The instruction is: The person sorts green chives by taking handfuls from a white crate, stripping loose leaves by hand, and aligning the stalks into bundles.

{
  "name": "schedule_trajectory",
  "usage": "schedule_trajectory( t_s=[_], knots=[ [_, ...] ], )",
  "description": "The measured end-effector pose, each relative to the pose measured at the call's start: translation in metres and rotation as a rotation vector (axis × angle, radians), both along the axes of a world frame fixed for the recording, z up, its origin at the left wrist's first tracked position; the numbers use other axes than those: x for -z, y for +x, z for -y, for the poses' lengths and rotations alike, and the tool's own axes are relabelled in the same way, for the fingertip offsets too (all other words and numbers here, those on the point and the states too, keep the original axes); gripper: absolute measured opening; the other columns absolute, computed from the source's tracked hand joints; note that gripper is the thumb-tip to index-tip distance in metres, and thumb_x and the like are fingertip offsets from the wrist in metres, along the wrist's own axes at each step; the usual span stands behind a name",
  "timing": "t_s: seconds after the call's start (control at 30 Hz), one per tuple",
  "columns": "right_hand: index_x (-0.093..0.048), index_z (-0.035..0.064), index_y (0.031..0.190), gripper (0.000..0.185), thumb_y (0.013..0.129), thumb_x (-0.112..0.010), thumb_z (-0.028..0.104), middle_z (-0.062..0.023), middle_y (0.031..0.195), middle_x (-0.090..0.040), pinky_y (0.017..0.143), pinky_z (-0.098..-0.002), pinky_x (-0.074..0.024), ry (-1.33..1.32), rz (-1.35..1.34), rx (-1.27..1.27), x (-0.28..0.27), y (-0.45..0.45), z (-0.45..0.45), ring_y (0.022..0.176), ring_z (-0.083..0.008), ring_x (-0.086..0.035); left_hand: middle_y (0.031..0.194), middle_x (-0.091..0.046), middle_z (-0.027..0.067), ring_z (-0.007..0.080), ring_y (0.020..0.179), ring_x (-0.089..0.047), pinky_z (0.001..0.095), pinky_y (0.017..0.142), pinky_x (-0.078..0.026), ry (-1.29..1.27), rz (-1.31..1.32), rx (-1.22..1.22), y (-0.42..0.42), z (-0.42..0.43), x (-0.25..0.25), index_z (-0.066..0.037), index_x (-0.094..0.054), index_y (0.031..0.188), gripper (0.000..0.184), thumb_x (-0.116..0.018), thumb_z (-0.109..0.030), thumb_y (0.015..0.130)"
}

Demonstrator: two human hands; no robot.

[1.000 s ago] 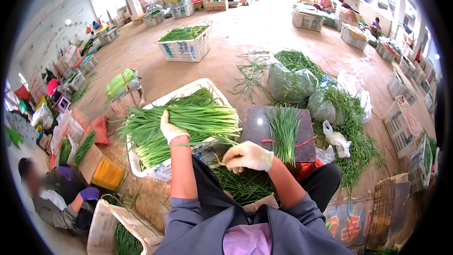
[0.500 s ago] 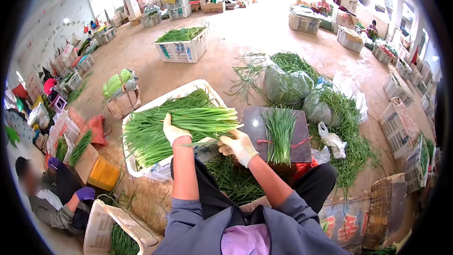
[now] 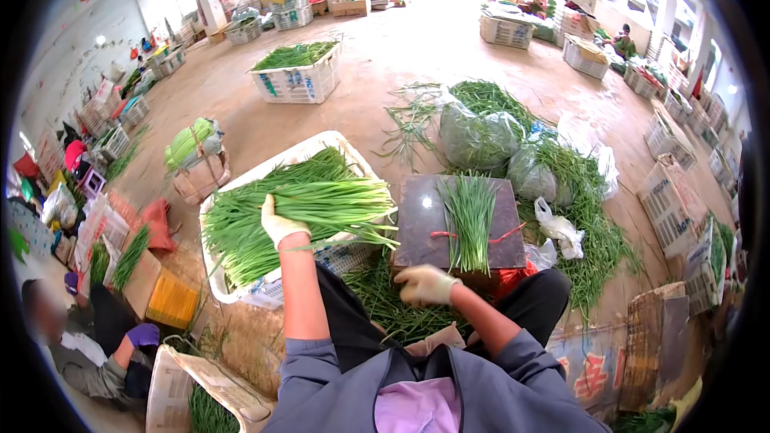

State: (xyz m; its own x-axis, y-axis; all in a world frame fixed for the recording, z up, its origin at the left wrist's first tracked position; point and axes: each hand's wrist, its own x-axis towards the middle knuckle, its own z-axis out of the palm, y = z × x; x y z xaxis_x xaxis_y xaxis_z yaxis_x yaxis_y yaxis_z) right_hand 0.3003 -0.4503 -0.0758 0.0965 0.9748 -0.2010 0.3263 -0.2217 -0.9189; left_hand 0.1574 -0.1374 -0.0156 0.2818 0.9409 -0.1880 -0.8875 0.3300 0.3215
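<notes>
The dark-topped stand [image 3: 417, 232] sits in front of the person's knees. To its left is a white crate [image 3: 365, 164] heaped with long green leaves, and over that crate the gloved left hand [image 3: 282, 226] is closed around a thick bunch of greens [image 3: 337, 202], thumb uppermost. The pale ends of the bunch point toward the stand's left edge; whether any of them touch it I cannot tell. The gloved right hand [image 3: 427, 284] is at the near edge of the stand, fingers curled; whether they pinch anything cannot be made out.

On top of the stand lies a second bundle [image 3: 469, 224], with the ends of a red strip [image 3: 511, 234] showing on both sides of it. Just right of the stand is a crumpled white bag [image 3: 559, 228], among loose greens [image 3: 589, 261]; a clear plastic bag [image 3: 479, 138] with greens lies just beyond the stand.

As for writing, a flat board [image 3: 589, 369] nearer the person than the stand and to its right bears big red characters, partly cut off and not surely legible. Well beyond the stand, to its left, a filled crate [image 3: 301, 84] carries blue lettering on its wall, too small to read. Far to the stand's right, a tilted crate [image 3: 666, 200] also has blue print, equally unreadable.
</notes>
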Motion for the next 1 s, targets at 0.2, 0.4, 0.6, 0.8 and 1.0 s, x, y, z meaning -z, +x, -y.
schedule_trajectory(
  t_s=[0.2, 0.4, 0.6, 0.8, 1.0],
  knots=[
    [-0.069, -0.0037, 0.103, 0.026, 0.089, -0.071, 0.019, -0.0128, 0.093, -0.073, 0.072, -0.0279, -0.0520, 0.368, -0.314, 0.643, -0.066, 0.045, -0.034, 0.080, -0.0159, -0.067, 0.108, -0.066, 0.0128, 0.0286, 0.101, -0.061, 0.0447, 0.095, -0.048, 0.047, -0.005, 0.077, 0.001, 0.005, 0.003, -0.002, -0.062, 0.107, 0.030, -0.057, -0.028, 0.091],
    [-0.069, -0.0028, 0.108, 0.036, 0.083, -0.076, 0.022, -0.0176, 0.103, -0.072, 0.083, -0.0324, -0.0524, 0.432, 0.001, 0.614, -0.055, 0.039, -0.076, 0.091, -0.0220, -0.069, 0.109, -0.066, 0.0135, 0.0292, 0.102, -0.061, 0.0447, 0.095, -0.048, 0.016, -0.017, 0.076, 0.004, 0.013, 0.003, -0.002, -0.063, 0.108, 0.032, -0.056, -0.029, 0.091],
    [-0.073, 0.0017, 0.098, 0.027, 0.081, -0.077, 0.021, -0.0142, 0.099, -0.066, 0.081, -0.0341, -0.0526, 0.527, 0.248, 0.651, -0.038, 0.029, -0.080, 0.086, -0.0264, -0.068, 0.105, -0.067, 0.0132, 0.0287, 0.094, -0.062, 0.0432, 0.088, -0.050, 0.026, -0.085, 0.046, -0.001, 0.009, 0.006, -0.001, -0.064, 0.108, 0.035, -0.054, -0.031, 0.092],
    [-0.074, 0.0027, 0.096, 0.022, 0.082, -0.074, 0.021, -0.0154, 0.096, -0.066, 0.079, -0.0345, -0.0520, 0.469, 0.264, 0.639, -0.033, 0.023, -0.083, 0.085, -0.0279, -0.067, 0.106, -0.067, 0.0143, 0.0297, 0.095, -0.062, 0.0439, 0.089, -0.050, 0.065, -0.099, 0.064, -0.001, -0.003, 0.017, 0.000, -0.063, 0.109, 0.035, -0.053, -0.030, 0.093],
    [-0.075, 0.0062, 0.098, 0.025, 0.080, -0.074, 0.024, -0.0147, 0.093, -0.066, 0.081, -0.0369, -0.0501, 0.408, 0.340, 0.653, -0.031, 0.023, -0.084, 0.089, -0.0318, -0.065, 0.107, -0.067, 0.0143, 0.0300, 0.097, -0.062, 0.0431, 0.088, -0.050, 0.042, -0.096, 0.019, -0.001, 0.007, 0.006, -0.002, -0.062, 0.110, 0.031, -0.054, -0.027, 0.093]
  ],
)
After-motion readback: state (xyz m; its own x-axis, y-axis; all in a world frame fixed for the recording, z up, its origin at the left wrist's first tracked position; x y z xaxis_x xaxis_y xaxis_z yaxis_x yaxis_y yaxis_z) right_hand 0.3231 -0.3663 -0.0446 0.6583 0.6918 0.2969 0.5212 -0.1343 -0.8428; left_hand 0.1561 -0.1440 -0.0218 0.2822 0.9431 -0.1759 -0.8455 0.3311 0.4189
